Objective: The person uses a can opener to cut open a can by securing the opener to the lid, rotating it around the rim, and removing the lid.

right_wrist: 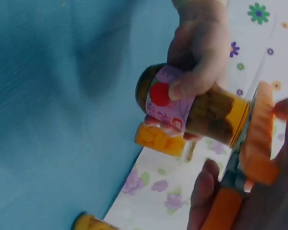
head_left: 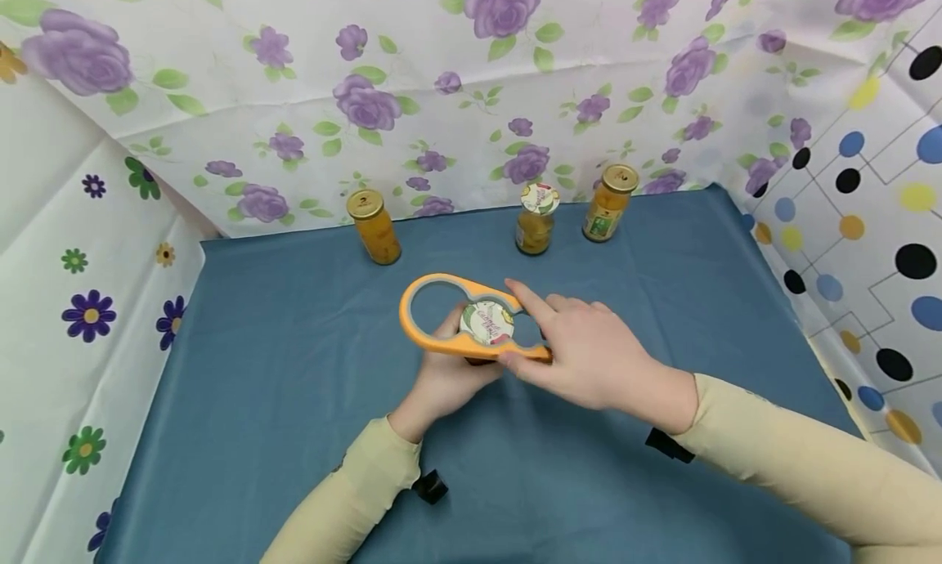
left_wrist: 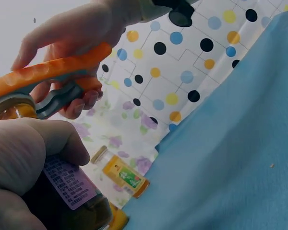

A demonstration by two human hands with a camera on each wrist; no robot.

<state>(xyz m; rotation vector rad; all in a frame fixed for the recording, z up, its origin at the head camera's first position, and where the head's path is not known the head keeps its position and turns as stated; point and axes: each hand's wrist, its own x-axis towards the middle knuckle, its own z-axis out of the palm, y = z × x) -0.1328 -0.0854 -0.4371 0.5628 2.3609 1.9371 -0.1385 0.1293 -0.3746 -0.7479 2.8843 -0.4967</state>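
My left hand (head_left: 450, 382) grips a glass jar (right_wrist: 213, 115) with a purple label and dark contents, its fingers wrapped round the body. The jar's white patterned lid (head_left: 486, 323) shows from above in the head view. Around that lid sits an orange and grey jar opener (head_left: 441, 345), its middle notch at the lid's edge. With thumb and fingers my right hand (head_left: 589, 351) holds the opener by its two handle ends. In the right wrist view the opener lies across the jar's top end, while the left thumb presses on the label.
Along the back of the blue cloth (head_left: 294, 400) stand a gold-lidded jar (head_left: 377, 233) at left, a white-lidded jar (head_left: 534, 230) and another gold-lidded jar (head_left: 607, 208) at right. Flowered sheets (head_left: 441, 73) rise behind, and a dotted sheet (head_left: 876, 245) hangs at right.
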